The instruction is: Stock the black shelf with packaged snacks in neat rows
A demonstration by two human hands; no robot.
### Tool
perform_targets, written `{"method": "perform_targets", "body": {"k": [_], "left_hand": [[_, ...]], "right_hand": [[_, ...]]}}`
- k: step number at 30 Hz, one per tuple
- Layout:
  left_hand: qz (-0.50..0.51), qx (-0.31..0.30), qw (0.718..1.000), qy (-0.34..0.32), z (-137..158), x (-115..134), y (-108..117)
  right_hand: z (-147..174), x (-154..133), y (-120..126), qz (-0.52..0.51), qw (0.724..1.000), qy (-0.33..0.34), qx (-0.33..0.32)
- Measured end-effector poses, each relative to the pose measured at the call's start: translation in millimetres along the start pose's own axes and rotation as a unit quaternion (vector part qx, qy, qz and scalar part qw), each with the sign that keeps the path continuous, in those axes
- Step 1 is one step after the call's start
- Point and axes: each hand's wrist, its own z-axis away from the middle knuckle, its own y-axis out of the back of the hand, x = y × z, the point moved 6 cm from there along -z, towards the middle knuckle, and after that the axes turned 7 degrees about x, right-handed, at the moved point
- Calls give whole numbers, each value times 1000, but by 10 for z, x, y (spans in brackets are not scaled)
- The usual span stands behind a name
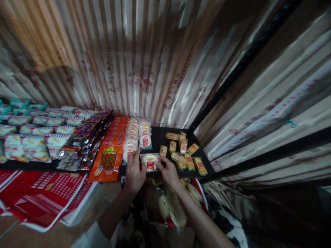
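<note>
A clear packet of round white rice crackers (150, 162) with a red and yellow label lies at the front of the black shelf. My right hand (168, 170) pinches its right edge between thumb and fingers. Beside its left edge is my left hand (134, 174), fingers stretched forward and thumb apart, resting against the front of the left row. Behind my hands, similar rice cracker packets (145, 141) stand in two overlapping rows. Several small wrapped yellow pastries (189, 161) lie loosely to the right.
Left of the crackers are orange snack bags (110, 151), dark red bags (89, 137) and rows of white packets (34, 148). Below stand a red basket (49, 196) and a red container (204, 196) holding wrapped food. Corrugated sheeting (144, 62) and a black post (232, 75) rise behind.
</note>
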Motion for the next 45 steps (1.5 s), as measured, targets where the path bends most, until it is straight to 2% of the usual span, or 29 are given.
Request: {"method": "perform_targets", "body": {"k": [2,5,8,12,17,23,32,38,42,45], "left_hand": [[-1,46,998,-48,86,60,-48],[-11,3,997,-81,224,76,-278],[-26,-23,998,-57,260,0,-485],[-26,-28,999,-21,187,-92,-676],[-3,-15,1000,-5,91,-147,-824],[-8,-17,1000,1,-5,-251,-960],[-16,-16,999,-31,-52,-359,-1063],[-34,-42,998,-32,-47,-387,-1063],[-36,-42,997,-48,-65,-316,-981],[-34,-27,996,-80,-12,-178,-843]], "right_hand": [[-142,38,-53,8,1000,-26,13],[-371,12,-114,72,996,-40,23],[-579,-57,-185,127,991,-38,11],[-766,-117,-323,160,987,-20,-14],[-866,-96,-446,204,979,-10,-23],[-913,-65,-463,264,965,10,-12],[-959,18,-546,272,962,10,1],[-907,-9,-542,254,967,-3,5],[-717,-114,-414,197,978,55,41],[-401,-164,-241,133,984,106,60]]}}
